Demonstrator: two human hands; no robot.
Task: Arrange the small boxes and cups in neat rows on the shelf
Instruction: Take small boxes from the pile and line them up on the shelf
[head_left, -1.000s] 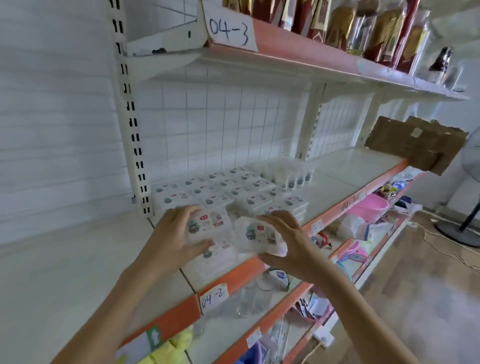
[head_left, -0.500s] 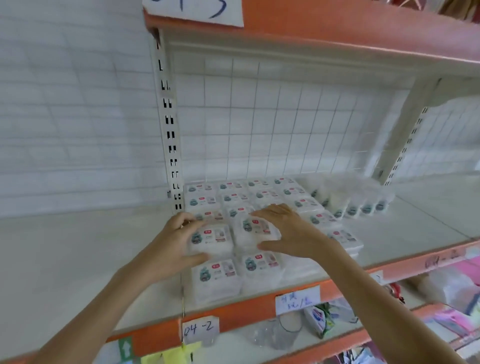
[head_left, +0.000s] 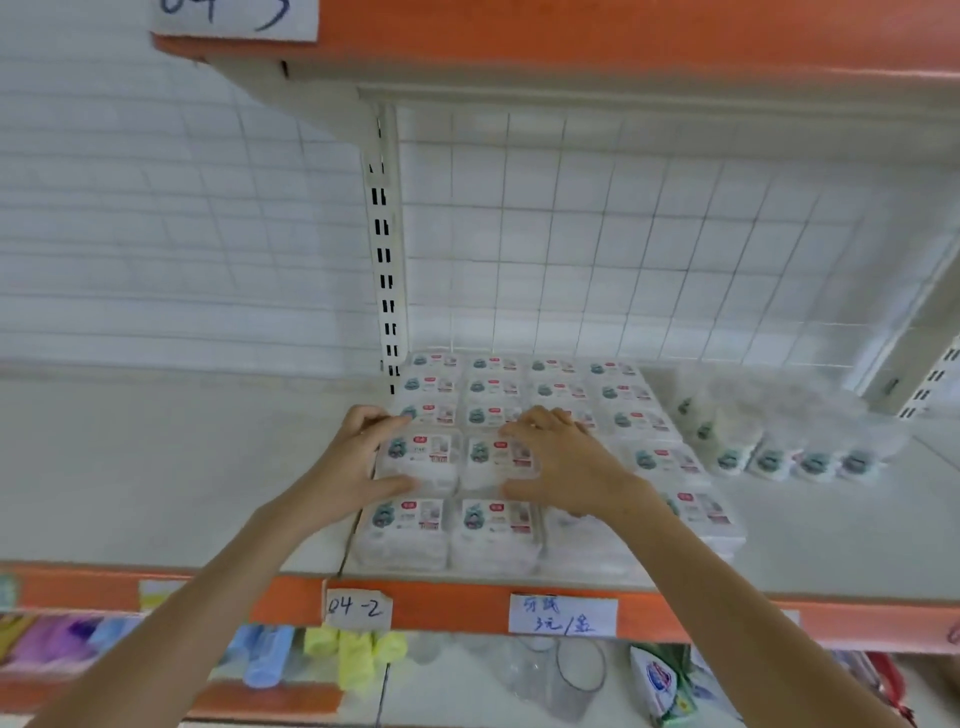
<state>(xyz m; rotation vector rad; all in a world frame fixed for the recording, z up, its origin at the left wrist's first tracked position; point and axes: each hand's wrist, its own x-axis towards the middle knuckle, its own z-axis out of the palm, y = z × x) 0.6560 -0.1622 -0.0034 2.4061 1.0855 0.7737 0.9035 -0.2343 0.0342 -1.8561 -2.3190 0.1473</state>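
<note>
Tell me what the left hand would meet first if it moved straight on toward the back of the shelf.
Probably the next small clear plastic box in that column, directly behind the box the left hand holds; depth is uncertain.

This is a small shop. White metal shelving (head_left: 831, 545) with orange edge strips runs wall to wall, backed by wire grid. At six o'clock a handwritten price tag (head_left: 563, 616) hangs beside a shelf code label (head_left: 357, 608). Identical packaged small boxes (head_left: 519, 457) stand in rows at twelve o'clock, with more goods on the shelf below.
</note>
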